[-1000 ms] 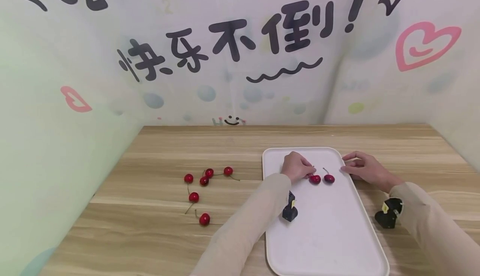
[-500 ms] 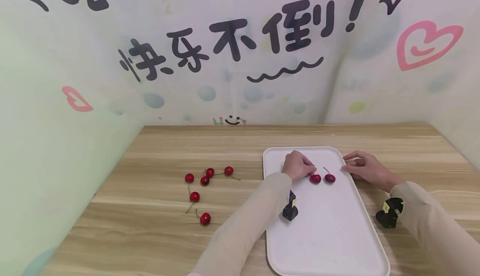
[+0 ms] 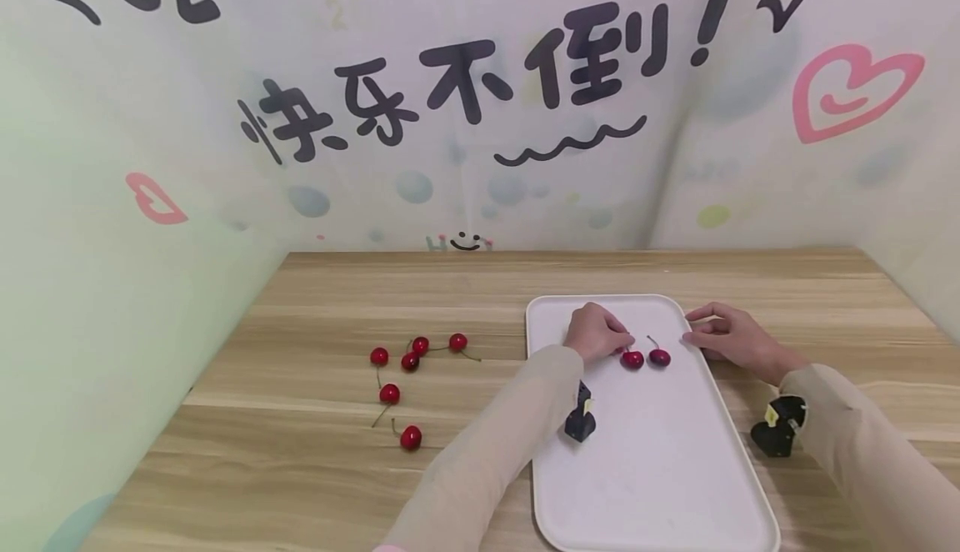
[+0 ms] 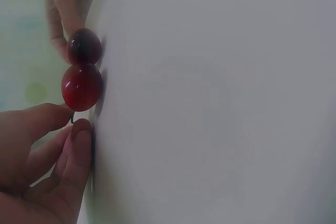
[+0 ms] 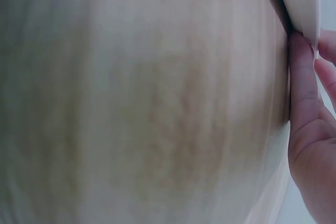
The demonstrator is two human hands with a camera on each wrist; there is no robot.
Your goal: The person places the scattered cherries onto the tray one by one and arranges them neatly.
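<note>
My left hand (image 3: 596,333) pinches the stem of a red cherry (image 3: 632,360) between thumb and fingertips, low over the white tray (image 3: 660,452). Just right of it sits a darker cherry (image 3: 659,357) with its stem pointing up. In the left wrist view, the held cherry (image 4: 82,87) overlaps the darker cherry (image 4: 84,46), and a bit of its stem shows at my fingertips. My right hand (image 3: 738,339) is at the tray's right rim. The right wrist view shows the thumb (image 5: 303,87) under the rim and fingers on its other side, holding the edge.
Several cherries with stems lie loose on the wooden table left of the tray, among them a front cherry (image 3: 410,438) and a far cherry (image 3: 458,341). Behind the table (image 3: 337,285) hangs a printed backdrop (image 3: 465,185). Black wrist cameras hang below both wrists.
The pinched cherry has shifted very slightly right and nearer the front, closer to the darker one. Both hands stay almost where they were.
</note>
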